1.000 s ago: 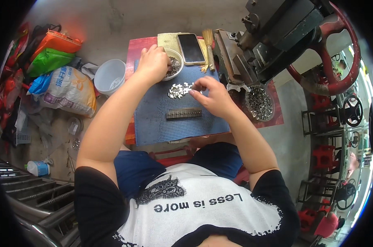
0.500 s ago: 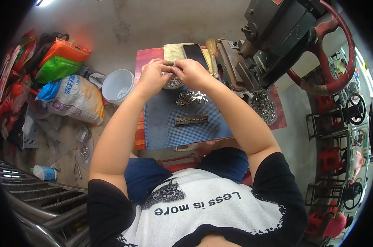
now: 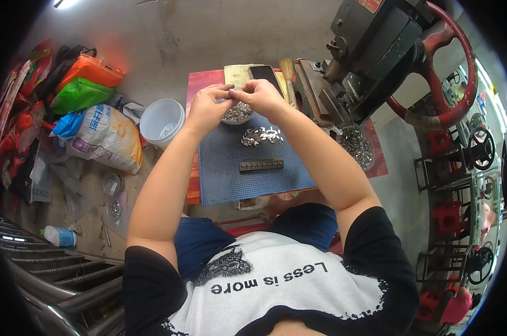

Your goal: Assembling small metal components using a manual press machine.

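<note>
My left hand (image 3: pixel 209 107) and my right hand (image 3: pixel 263 99) meet fingertip to fingertip above a bowl of small metal pieces (image 3: pixel 238 113). Both hands are closed in a pinch; whatever lies between the fingers is too small to make out. Just nearer to me, a loose heap of shiny metal pieces (image 3: pixel 261 136) lies on the blue textured mat (image 3: pixel 225 182). Closer still rests a dark, notched metal bar (image 3: pixel 261 163), placed crosswise and touched by neither hand.
Behind my hands are a phone (image 3: pixel 263 73), a yellow cloth (image 3: pixel 236 73) and a brush (image 3: pixel 287 71). A dark machine (image 3: pixel 371 50) with a red handwheel (image 3: pixel 470 73) stands right, by a tub of metal pieces (image 3: pixel 355 147). Left sit a white bucket (image 3: pixel 178 127) and a stuffed sack (image 3: pixel 105 137).
The fingers of my right hand have bent more, and the grip of both hands has shifted slightly. More of the bowl shows beneath them. Bar and heap lie as before.
</note>
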A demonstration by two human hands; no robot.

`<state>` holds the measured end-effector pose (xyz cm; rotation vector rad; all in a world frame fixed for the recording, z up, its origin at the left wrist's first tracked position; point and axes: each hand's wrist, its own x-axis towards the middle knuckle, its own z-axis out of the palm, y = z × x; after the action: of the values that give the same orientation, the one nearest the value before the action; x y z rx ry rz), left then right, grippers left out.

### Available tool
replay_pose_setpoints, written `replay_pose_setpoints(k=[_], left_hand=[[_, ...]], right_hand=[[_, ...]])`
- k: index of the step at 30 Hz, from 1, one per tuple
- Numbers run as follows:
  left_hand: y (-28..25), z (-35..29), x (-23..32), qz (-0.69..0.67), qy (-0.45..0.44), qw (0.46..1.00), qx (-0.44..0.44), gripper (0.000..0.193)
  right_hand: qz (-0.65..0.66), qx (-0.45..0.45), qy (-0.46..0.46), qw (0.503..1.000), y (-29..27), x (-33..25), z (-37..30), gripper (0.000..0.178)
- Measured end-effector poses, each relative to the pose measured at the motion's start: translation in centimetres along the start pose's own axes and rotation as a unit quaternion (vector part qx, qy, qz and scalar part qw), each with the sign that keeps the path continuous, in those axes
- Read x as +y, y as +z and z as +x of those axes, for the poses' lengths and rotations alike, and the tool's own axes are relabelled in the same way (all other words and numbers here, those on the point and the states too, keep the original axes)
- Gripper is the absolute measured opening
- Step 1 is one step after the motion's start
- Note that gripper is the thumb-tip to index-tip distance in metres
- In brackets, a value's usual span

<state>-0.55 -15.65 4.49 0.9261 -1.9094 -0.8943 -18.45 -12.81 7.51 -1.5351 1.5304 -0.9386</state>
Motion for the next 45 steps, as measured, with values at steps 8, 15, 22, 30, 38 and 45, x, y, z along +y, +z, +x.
replay_pose_setpoints(k=[8,15,22,30,38,45], left_hand=[[1.0,-0.2,0.3,0.135,-0.003,0.989,0.066,0.018],[0.8,-1.0,1.6,0.265,-0.002,0.962,0.064,0.023],[1.3,-1.3,1.1,0.251,0.025,0.962,0.107,0.017],[1.9,-4.8,0.7,0.161,0.087,0.975,0.123,0.012],[2.1,-6.3,1.2,0.108,0.047,0.978,0.173,0.01],[2.0,-13.6,3.3,0.141,0.022,0.985,0.096,0.02]], right_hand=[[0.011,0.057,-0.056,0.997,0.7,0.8,0.3,0.029],[0.032,0.034,-0.04,0.998,0.3,1.4,0.4,0.023],[0.027,-0.02,-0.017,0.999,-0.5,0.1,-0.4,0.025],[-0.095,-0.081,0.008,0.992,0.7,2.4,-7.5,0.029],[-0.133,-0.114,-0.017,0.984,2.1,4.4,-10.1,0.025],[-0.246,-0.062,-0.093,0.963,2.9,4.1,-10.5,0.025]])
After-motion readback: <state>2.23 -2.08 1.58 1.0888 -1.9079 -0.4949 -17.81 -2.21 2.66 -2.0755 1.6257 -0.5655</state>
